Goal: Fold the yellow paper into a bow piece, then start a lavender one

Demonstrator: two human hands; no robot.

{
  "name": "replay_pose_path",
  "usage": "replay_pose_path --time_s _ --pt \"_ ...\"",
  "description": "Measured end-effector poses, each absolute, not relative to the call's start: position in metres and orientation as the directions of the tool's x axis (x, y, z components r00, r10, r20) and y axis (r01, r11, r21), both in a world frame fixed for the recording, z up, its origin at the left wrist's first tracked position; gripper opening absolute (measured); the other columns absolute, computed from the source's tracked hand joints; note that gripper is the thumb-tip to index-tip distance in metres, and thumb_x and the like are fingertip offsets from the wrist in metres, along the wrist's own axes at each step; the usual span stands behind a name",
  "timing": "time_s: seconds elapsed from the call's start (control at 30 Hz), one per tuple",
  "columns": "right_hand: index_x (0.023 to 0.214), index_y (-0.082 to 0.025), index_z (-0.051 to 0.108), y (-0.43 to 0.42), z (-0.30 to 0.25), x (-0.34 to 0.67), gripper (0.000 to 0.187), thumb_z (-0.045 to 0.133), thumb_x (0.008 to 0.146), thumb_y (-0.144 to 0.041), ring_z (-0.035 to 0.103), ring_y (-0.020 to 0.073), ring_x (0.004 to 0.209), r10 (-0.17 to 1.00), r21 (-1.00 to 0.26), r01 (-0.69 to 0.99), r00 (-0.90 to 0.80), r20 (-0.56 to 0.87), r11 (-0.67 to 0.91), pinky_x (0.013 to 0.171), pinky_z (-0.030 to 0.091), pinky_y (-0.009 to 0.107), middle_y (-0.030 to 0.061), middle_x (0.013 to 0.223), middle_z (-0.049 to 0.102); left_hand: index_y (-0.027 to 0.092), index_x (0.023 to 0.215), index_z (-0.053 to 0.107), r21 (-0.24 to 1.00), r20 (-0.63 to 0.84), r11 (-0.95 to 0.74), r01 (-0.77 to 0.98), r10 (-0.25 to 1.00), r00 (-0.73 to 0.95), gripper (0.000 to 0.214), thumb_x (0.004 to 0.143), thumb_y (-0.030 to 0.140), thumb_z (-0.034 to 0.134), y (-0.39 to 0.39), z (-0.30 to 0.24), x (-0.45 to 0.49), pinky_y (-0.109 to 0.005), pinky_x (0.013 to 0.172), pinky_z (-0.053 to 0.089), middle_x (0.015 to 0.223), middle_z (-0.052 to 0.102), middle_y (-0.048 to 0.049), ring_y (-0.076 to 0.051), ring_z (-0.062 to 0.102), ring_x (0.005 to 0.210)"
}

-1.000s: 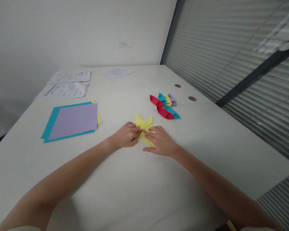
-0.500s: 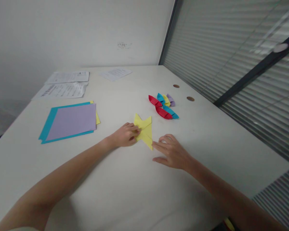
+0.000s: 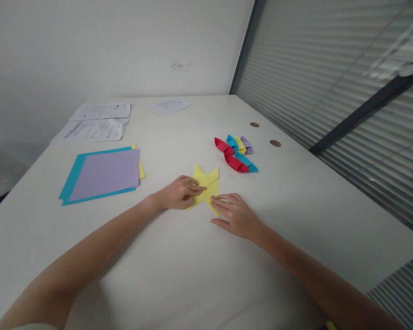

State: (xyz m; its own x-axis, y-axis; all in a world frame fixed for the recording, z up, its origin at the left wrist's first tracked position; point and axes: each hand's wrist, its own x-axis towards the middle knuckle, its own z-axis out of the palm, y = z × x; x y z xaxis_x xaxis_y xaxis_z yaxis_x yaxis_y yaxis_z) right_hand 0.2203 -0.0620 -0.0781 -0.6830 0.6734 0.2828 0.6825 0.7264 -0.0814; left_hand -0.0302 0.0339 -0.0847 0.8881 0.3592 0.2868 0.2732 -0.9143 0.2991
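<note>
Matte white table [image 3: 192,275], smooth and bare-looking up close, and about its middle lies the yellow paper [image 3: 209,182]. It is thin, crisply creased, folded flat, with two sharp points sticking up toward the far edge and a narrow tip pointing back at the near edge. The left hand [image 3: 178,196] rests on its left side, loosely curled, index finger stretched flat across the sheet and pressing it to the table; it's a press, not a pinch. The right hand [image 3: 237,216] comes in from the right, fingers spread and only slightly bent, fingertips [image 3: 217,200] laid on the paper's lower right edge, nothing gripped.

Beyond, toward the right edge, there's a cluster of small folded pieces [image 3: 237,155] in red, blue, yellow and purple, glossy and curved like little boats, touching one another. Toward the left edge, a flat stack of square sheets [image 3: 103,174], lilac on top, blue and yellow peeking out beneath. Printed white pages [image 3: 96,121] lie at the far left corner.
</note>
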Motion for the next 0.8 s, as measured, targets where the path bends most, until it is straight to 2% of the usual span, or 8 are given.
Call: replay_pose_path --time_s 0.13,0.3,0.43,0.57,0.67,0.8 --pt "0.121 -0.014 0.064 -0.065 -0.079 0.224 0.044 0.057 0.091 -0.044 0.056 0.0265 0.11 0.695 -0.101 0.701 -0.659 0.286 0.706 0.092 0.04 0.043 0.0119 0.121 0.068 0.022 0.117 0.068 0.345 0.292 -0.895 0.283 0.389 0.874 0.035 0.088 0.017 0.05 0.038 -0.084 -0.031 -0.041 0.103 0.042 0.126 0.066 -0.0057 -0.021 0.055 0.117" --pt "0.116 -0.02 0.068 -0.061 -0.079 0.222 0.033 0.058 0.091 -0.04 0.057 0.0238 0.098 0.739 -0.131 0.74 -0.608 0.29 0.66 0.089 0.039 0.043 0.0078 0.12 0.07 0.025 0.115 0.069 0.287 0.27 -0.908 0.305 0.382 0.884 0.032 0.091 0.018 0.05 0.036 -0.08 -0.032 -0.042 0.104 0.041 0.127 0.065 -0.0052 -0.023 0.053 0.122" --pt "0.099 -0.021 0.073 -0.053 -0.074 0.215 0.02 0.062 0.089 -0.035 0.059 0.0219 0.092 0.791 -0.146 0.792 -0.539 0.291 0.593 0.085 0.038 0.04 0.0055 0.103 0.075 0.02 0.113 0.068 0.195 0.301 -0.933 0.304 0.352 0.887 0.031 0.091 0.016 0.048 0.026 -0.078 -0.028 -0.043 0.103 0.041 0.129 0.064 -0.0079 -0.025 0.053 0.122" --pt "0.091 -0.019 0.072 -0.038 -0.065 0.206 0.02 0.067 0.086 -0.037 0.06 0.0233 0.092 0.833 -0.072 0.848 -0.494 0.248 0.524 0.081 0.036 0.038 0.0062 0.087 0.075 0.018 0.117 0.064 0.143 0.396 -0.945 0.293 0.326 0.858 0.031 0.091 0.017 0.048 0.02 -0.08 -0.024 -0.046 0.107 0.037 0.124 0.066 -0.0101 -0.023 0.058 0.118" --pt "0.089 -0.017 0.07 -0.025 -0.058 0.204 0.018 0.064 0.088 -0.034 0.061 0.0212 0.087 0.82 -0.005 0.834 -0.541 0.188 0.552 0.078 0.034 0.035 0.0064 0.087 0.073 0.018 0.114 0.064 0.176 0.422 -0.954 0.242 0.295 0.857 0.031 0.087 0.019 0.051 0.021 -0.082 -0.025 -0.045 0.108 0.037 0.116 0.07 -0.0092 -0.021 0.063 0.111" --pt "0.087 -0.017 0.068 -0.013 -0.059 0.209 0.015 0.058 0.092 -0.026 0.061 0.0179 0.081 0.748 0.075 0.767 -0.64 0.179 0.638 0.074 0.032 0.034 0.0043 0.083 0.07 0.013 0.124 0.059 0.287 0.431 -0.931 0.227 0.337 0.837 0.05 0.074 0.014 0.054 0.025 -0.083 -0.027 -0.04 0.1 0.048 0.119 0.067 -0.0135 -0.022 0.063 0.111"
